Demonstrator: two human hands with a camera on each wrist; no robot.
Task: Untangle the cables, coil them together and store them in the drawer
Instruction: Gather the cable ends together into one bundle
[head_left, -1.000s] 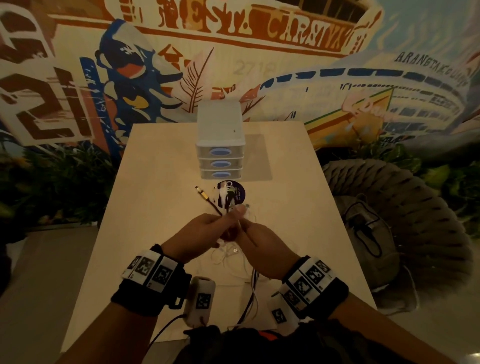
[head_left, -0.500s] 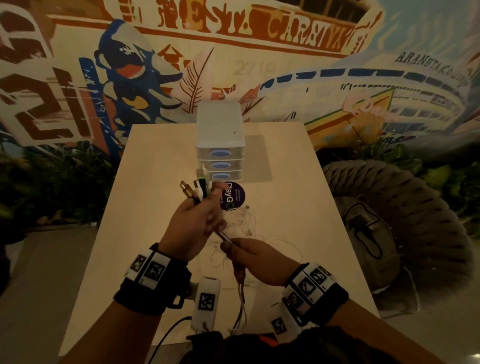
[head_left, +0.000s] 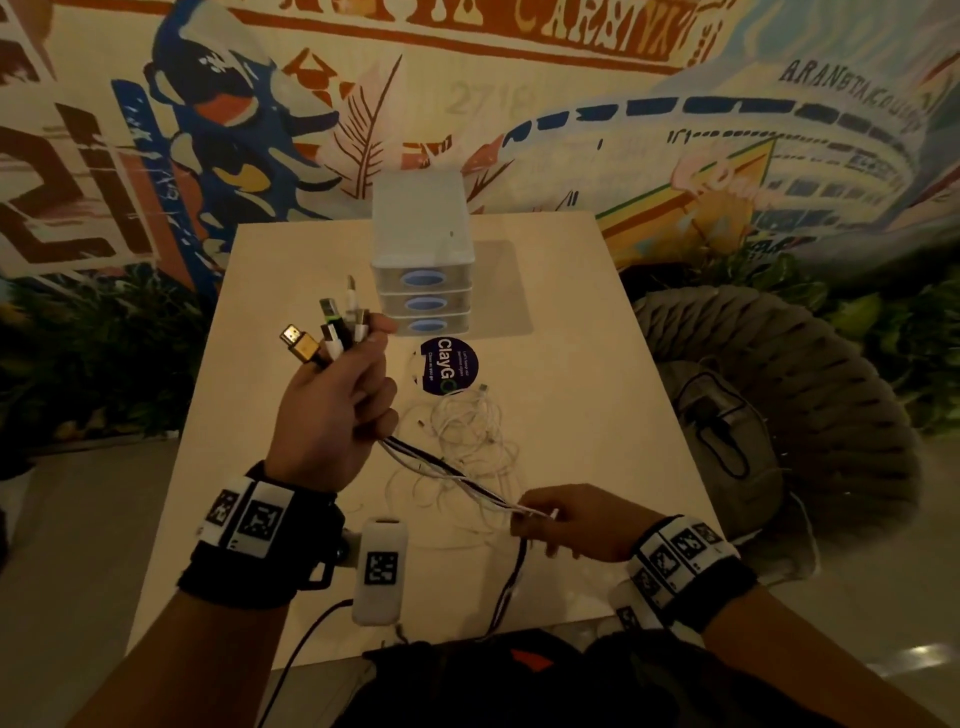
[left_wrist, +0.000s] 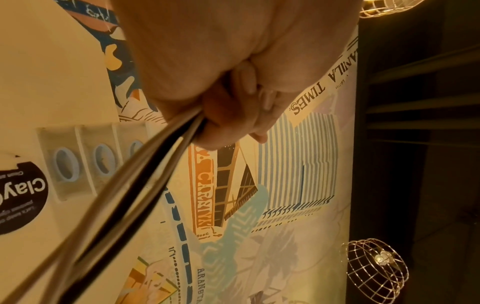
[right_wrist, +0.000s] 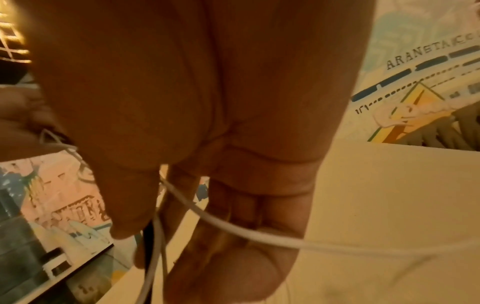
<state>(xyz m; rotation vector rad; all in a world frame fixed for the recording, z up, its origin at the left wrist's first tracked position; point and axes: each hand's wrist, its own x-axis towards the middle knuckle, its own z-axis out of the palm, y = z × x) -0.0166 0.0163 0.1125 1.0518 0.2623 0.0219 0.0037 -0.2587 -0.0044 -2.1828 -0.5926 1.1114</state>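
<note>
My left hand is raised over the table and grips a bundle of cables near their plugs; a gold plug and several white and black ones stick up above the fist. The black and white cables run down right to my right hand, which pinches them between thumb and fingers near the table's front edge. In the left wrist view the cables leave the closed fist; in the right wrist view a white cable crosses the curled fingers. Loose white cable loops lie on the table. The white three-drawer unit stands behind, drawers closed.
A round dark ClayGo sticker lies on the beige table in front of the drawers. A woven pouf with a bag sits to the right of the table. A painted mural wall stands behind.
My hands have drawn apart: the left rose toward the drawers with the plug ends, the right slid back along the cables toward me, stretching the bundle between them.
</note>
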